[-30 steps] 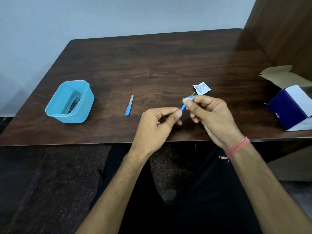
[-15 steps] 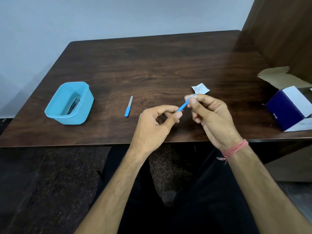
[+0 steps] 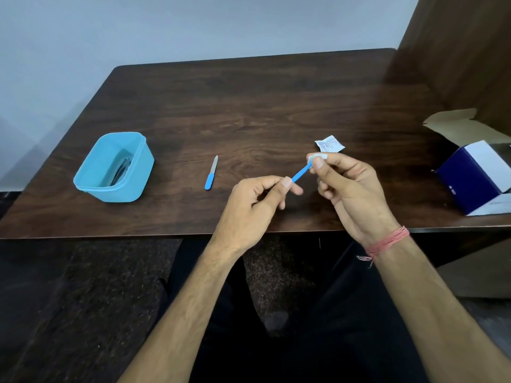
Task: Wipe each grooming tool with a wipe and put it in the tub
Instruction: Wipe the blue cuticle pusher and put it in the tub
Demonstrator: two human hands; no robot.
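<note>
Nearest, at about 6 o'clock above the bench's front edge, the left hand (image 3: 253, 201) pinches the lower end of a slim blue tool (image 3: 300, 173) between thumb and forefinger. The tool slants up toward 1 o'clock, where the right hand (image 3: 351, 189) pinches a small white wipe (image 3: 316, 157) around its upper end, fingers curled; a pink thread bracelet (image 3: 387, 243) circles that wrist. Both hands hang clear of the dark wooden bench (image 3: 249, 106).

Just past the right hand, at 1 o'clock, a torn white sachet (image 3: 329, 143) lies flat on the wood. At 10 o'clock from the hands lies a second blue-handled nail file (image 3: 211, 172), apart from everything else. Further out at 9 o'clock stands the open light-blue tub (image 3: 138, 172), with dark metal tools (image 3: 121, 171) inside it. At 3 o'clock, by the bench's right edge, sits an open navy and white carton (image 3: 470, 178).
</note>
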